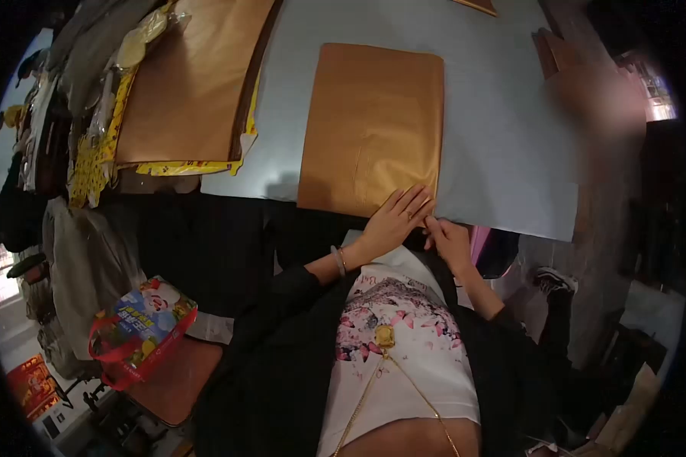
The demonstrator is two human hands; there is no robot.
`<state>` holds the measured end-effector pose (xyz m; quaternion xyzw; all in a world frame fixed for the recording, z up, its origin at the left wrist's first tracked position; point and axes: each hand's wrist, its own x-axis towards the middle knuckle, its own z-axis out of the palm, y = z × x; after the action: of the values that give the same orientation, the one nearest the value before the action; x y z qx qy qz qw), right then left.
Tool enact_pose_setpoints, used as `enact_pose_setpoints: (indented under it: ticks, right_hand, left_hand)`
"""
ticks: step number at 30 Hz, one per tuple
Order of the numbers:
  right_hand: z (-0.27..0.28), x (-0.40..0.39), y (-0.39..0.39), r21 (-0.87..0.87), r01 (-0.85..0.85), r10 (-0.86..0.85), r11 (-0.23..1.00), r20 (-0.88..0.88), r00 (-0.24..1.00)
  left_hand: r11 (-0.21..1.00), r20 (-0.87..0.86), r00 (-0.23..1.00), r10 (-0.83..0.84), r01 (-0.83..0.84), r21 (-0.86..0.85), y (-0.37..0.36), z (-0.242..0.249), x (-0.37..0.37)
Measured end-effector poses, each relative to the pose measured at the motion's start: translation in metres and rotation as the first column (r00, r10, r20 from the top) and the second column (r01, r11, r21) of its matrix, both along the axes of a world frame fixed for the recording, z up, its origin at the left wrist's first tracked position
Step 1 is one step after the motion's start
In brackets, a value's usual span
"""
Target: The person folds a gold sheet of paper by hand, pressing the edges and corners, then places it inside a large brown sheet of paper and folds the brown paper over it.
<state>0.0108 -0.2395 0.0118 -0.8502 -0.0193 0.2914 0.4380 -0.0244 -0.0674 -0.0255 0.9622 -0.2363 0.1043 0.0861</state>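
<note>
A golden-brown folded sheet (377, 114), smooth and slightly shiny, lies in front of me on the grey-blue tabletop (511, 152). A faint crease runs down its lower middle, and its right side shows a folded edge. My left hand (395, 221) rests flat on the near right part of the sheet, fingers stretched out toward the right edge. Beside it, my right hand (451, 245) is at the sheet's near right corner, its thumb and curled fingers closed at the edge. The fingertips there are partly hidden.
To the left, a stack of larger golden-brown sheets (190, 84) lies over yellow printed wrapping (187, 167). A red-handled colourful bag (149, 324) sits on a brown stool (183, 377) at lower left. At right, a person's dark-clad leg and shoe (554, 279) show beyond the table edge.
</note>
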Motion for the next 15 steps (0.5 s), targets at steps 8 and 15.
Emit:
enact_pose_setpoints:
  ticks: [8,15]
  right_hand:
    - [0.015,0.037,-0.008,-0.154,-0.168,0.227,0.974,0.618,0.752]
    - [0.007,0.087,-0.009,-0.329,-0.533,0.579,0.779,0.703,0.413]
  left_hand:
    - [0.997,0.013,1.0,0.028,-0.027,-0.07,-0.002,-0.001,0.0]
    - [0.997,0.02,0.999,0.044,-0.043,-0.069,-0.003,0.004,0.001]
